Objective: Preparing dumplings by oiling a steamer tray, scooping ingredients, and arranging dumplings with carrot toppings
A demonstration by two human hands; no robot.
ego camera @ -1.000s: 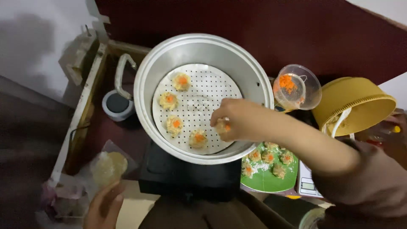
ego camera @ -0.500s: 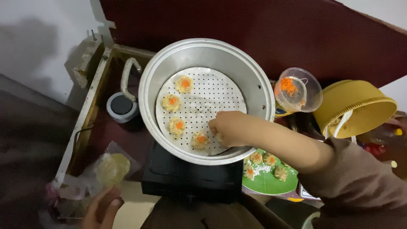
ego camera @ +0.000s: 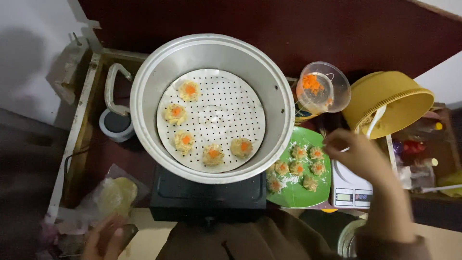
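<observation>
Head view: loading dumplings into the steamer pot (ego camera: 211, 53), five on its perforated tray (ego camera: 216, 115); right hand (ego camera: 358, 156), loosely open and empty, hovers at green plate's (ego camera: 301, 195) right edge of raw dumplings (ego camera: 298, 166), likely next picking one; left hand (ego camera: 103, 238) low, grip unclear.

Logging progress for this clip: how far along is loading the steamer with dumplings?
Done: five dumplings sit along the left and near edge of the perforated tray in the steamer pot. In hand: the right hand, apparently empty, hovers at the green plate. Left: six dumplings on the plate, and most of the tray is bare. The left hand rests low, away from the pot.
</observation>
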